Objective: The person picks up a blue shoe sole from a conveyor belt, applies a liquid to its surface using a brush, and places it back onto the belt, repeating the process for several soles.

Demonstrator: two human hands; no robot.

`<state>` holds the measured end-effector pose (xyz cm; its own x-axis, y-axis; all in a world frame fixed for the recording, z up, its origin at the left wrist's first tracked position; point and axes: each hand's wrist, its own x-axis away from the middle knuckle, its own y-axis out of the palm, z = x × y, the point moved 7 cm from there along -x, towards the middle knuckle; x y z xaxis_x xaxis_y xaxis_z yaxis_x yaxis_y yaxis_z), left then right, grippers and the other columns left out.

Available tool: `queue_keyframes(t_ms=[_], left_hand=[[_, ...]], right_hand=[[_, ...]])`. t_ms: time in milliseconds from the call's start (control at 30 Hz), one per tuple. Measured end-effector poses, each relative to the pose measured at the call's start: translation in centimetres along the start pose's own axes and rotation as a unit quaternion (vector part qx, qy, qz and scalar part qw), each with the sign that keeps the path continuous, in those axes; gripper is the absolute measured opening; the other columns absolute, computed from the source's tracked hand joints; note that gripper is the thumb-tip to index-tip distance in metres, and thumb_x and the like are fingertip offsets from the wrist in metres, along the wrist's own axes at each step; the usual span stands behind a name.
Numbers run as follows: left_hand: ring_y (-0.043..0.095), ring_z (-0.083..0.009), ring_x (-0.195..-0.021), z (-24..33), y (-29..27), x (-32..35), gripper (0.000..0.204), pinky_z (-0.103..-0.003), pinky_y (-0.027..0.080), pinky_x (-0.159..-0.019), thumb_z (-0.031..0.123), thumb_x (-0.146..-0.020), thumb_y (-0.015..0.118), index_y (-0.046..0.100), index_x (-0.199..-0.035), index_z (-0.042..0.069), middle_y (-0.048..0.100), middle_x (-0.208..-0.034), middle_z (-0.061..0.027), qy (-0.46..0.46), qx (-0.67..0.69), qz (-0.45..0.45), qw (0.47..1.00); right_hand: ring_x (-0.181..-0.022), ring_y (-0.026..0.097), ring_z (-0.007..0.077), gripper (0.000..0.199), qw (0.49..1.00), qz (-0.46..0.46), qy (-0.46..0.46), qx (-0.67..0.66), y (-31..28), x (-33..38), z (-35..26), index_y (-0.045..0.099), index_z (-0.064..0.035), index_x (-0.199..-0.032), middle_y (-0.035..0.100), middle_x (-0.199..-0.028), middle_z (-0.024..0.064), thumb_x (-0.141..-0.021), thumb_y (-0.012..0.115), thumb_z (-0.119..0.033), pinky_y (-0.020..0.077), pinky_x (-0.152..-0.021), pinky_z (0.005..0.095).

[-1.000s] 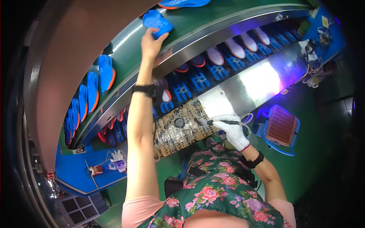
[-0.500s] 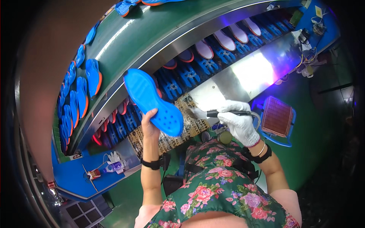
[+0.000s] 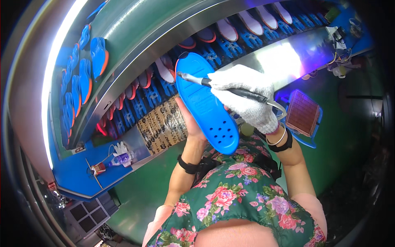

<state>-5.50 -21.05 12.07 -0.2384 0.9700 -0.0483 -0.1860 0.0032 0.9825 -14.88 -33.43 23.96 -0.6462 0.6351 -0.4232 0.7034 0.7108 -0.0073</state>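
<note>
A blue shoe sole [image 3: 199,99] with a thin orange edge and several small holes in its near end is tilted up in front of me. My bare left hand [image 3: 191,121] grips it along its left side; most of the fingers are hidden behind it. A white knitted glove covers my right hand [image 3: 249,92], which is closed round the black handle of a brush [image 3: 192,79] with a hose at its back end. The bristles lie over the sole's far left rim, seemingly touching it.
Beyond the sole runs a conveyor with blue racks [image 3: 252,40] bearing soles [image 3: 250,22]. More blue-and-orange soles [image 3: 98,57] line the green shelf [image 3: 135,33] at upper left. A taped cardboard pad [image 3: 162,125] covers the bench edge. A brown-seated stool [image 3: 302,113] stands at right.
The sole has moved right and turned, its marked face now toward me. My right hand has brought the brush up and left, from above the bench to the sole's far end.
</note>
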Motion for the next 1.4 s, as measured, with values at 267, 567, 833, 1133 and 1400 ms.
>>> queue_keyframes(t_ms=[267, 567, 833, 1133, 1400], left_hand=[[0.053, -0.0266, -0.132, -1.6, -1.1, 1.7, 0.096, -0.046, 0.045, -0.112, 0.085, -0.095, 0.026, 0.035, -0.157, 0.013, 0.053, -0.146, -0.0086, 0.081, -0.254, 0.299, 0.916], [0.049, -0.0296, -0.138, -0.4, -2.0, 2.8, 0.098, -0.049, 0.040, -0.117, 0.087, -0.093, 0.026, 0.031, -0.159, 0.015, 0.047, -0.153, -0.0099, 0.073, -0.280, 0.286, 0.914], [0.044, -0.0311, -0.142, 1.4, -3.5, 3.3, 0.104, -0.050, 0.038, -0.119, 0.090, -0.090, 0.028, 0.022, -0.163, 0.017, 0.042, -0.158, -0.0111, 0.064, -0.341, 0.269, 0.899], [0.054, -0.0258, -0.129, 2.7, -5.0, 5.1, 0.101, -0.049, 0.045, -0.112, 0.089, -0.090, 0.033, 0.031, -0.159, 0.016, 0.050, -0.147, -0.0088, 0.100, -0.323, 0.298, 0.893], [0.057, -0.0314, -0.126, 3.5, -3.6, 3.8, 0.105, -0.052, 0.052, -0.103, 0.091, -0.087, 0.034, 0.035, -0.155, 0.011, 0.054, -0.143, -0.0132, 0.075, -0.402, 0.285, 0.867]], right_hand=[[-0.099, 0.068, 0.0294, 0.040, 0.960, -0.039, -0.176, 0.212, 1.6, 1.2, -0.7, 0.074, -0.0068, -0.118, 0.073, -0.109, 0.0104, -0.078, 0.072, -0.008, 0.0556, -0.082, 0.0412], [-0.095, 0.073, 0.0254, 0.023, 0.992, 0.054, -0.099, 0.050, 0.2, 2.2, 1.5, 0.078, -0.0050, -0.105, 0.077, -0.103, 0.0137, -0.082, 0.077, 0.000, 0.0580, -0.083, 0.0368], [-0.096, 0.071, 0.0270, 0.028, 0.994, -0.053, -0.096, -0.028, 2.4, 3.9, 2.5, 0.079, -0.0089, -0.109, 0.077, -0.107, 0.0098, -0.081, 0.078, -0.008, 0.0578, -0.083, 0.0395], [-0.090, 0.072, 0.0257, 0.026, 0.986, -0.103, -0.135, 0.001, 3.4, 5.6, 0.6, 0.079, -0.0122, -0.107, 0.077, -0.105, 0.0080, -0.081, 0.079, -0.010, 0.0578, -0.079, 0.0381], [-0.090, 0.071, 0.0254, 0.023, 0.977, -0.130, -0.163, 0.049, 3.7, 6.8, 0.2, 0.078, -0.0117, -0.102, 0.077, -0.103, 0.0085, -0.080, 0.080, -0.010, 0.0576, -0.076, 0.0374]])
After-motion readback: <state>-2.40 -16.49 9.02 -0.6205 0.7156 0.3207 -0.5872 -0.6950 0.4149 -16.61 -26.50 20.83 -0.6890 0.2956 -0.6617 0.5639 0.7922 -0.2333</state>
